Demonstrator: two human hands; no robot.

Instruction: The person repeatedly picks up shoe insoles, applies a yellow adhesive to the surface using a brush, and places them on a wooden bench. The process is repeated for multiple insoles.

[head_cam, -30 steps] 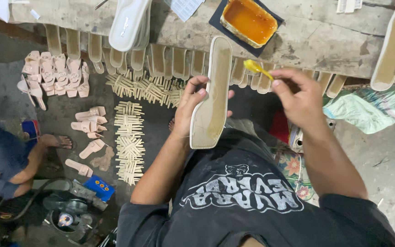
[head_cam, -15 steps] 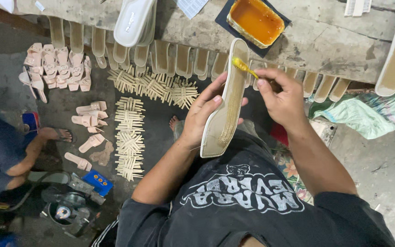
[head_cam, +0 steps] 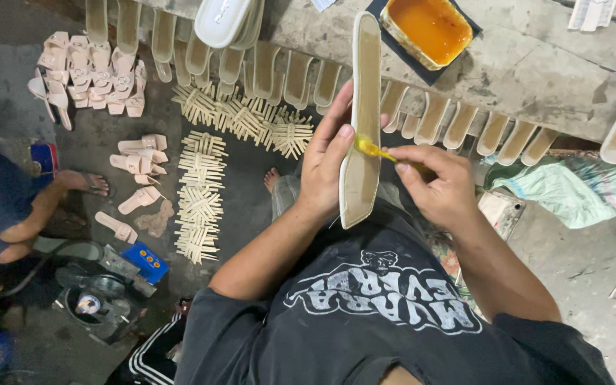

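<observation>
Insole [head_cam: 362, 142]: showing tan face, white edge.
Brush [head_cam: 369, 148]: carrying yellow bristles.
Glue tray [head_cam: 429, 28]: holding orange-amber liquid.
Sandal straps [head_cam: 87, 68]: lying pale pink.
Shirt [head_cam: 386, 314]: showing black, white print.
Box [head_cam: 145, 261]: showing blue.

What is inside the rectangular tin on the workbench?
The tin holds orange-yellow liquid that fills it nearly to the rim. Its bottom is covered by the liquid. It sits on a dark pad.

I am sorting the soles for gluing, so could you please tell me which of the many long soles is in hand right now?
It is the long sole held upright by the left hand, with the right hand pressing a yellow brush against it; the others lean along the bench edge.
</observation>
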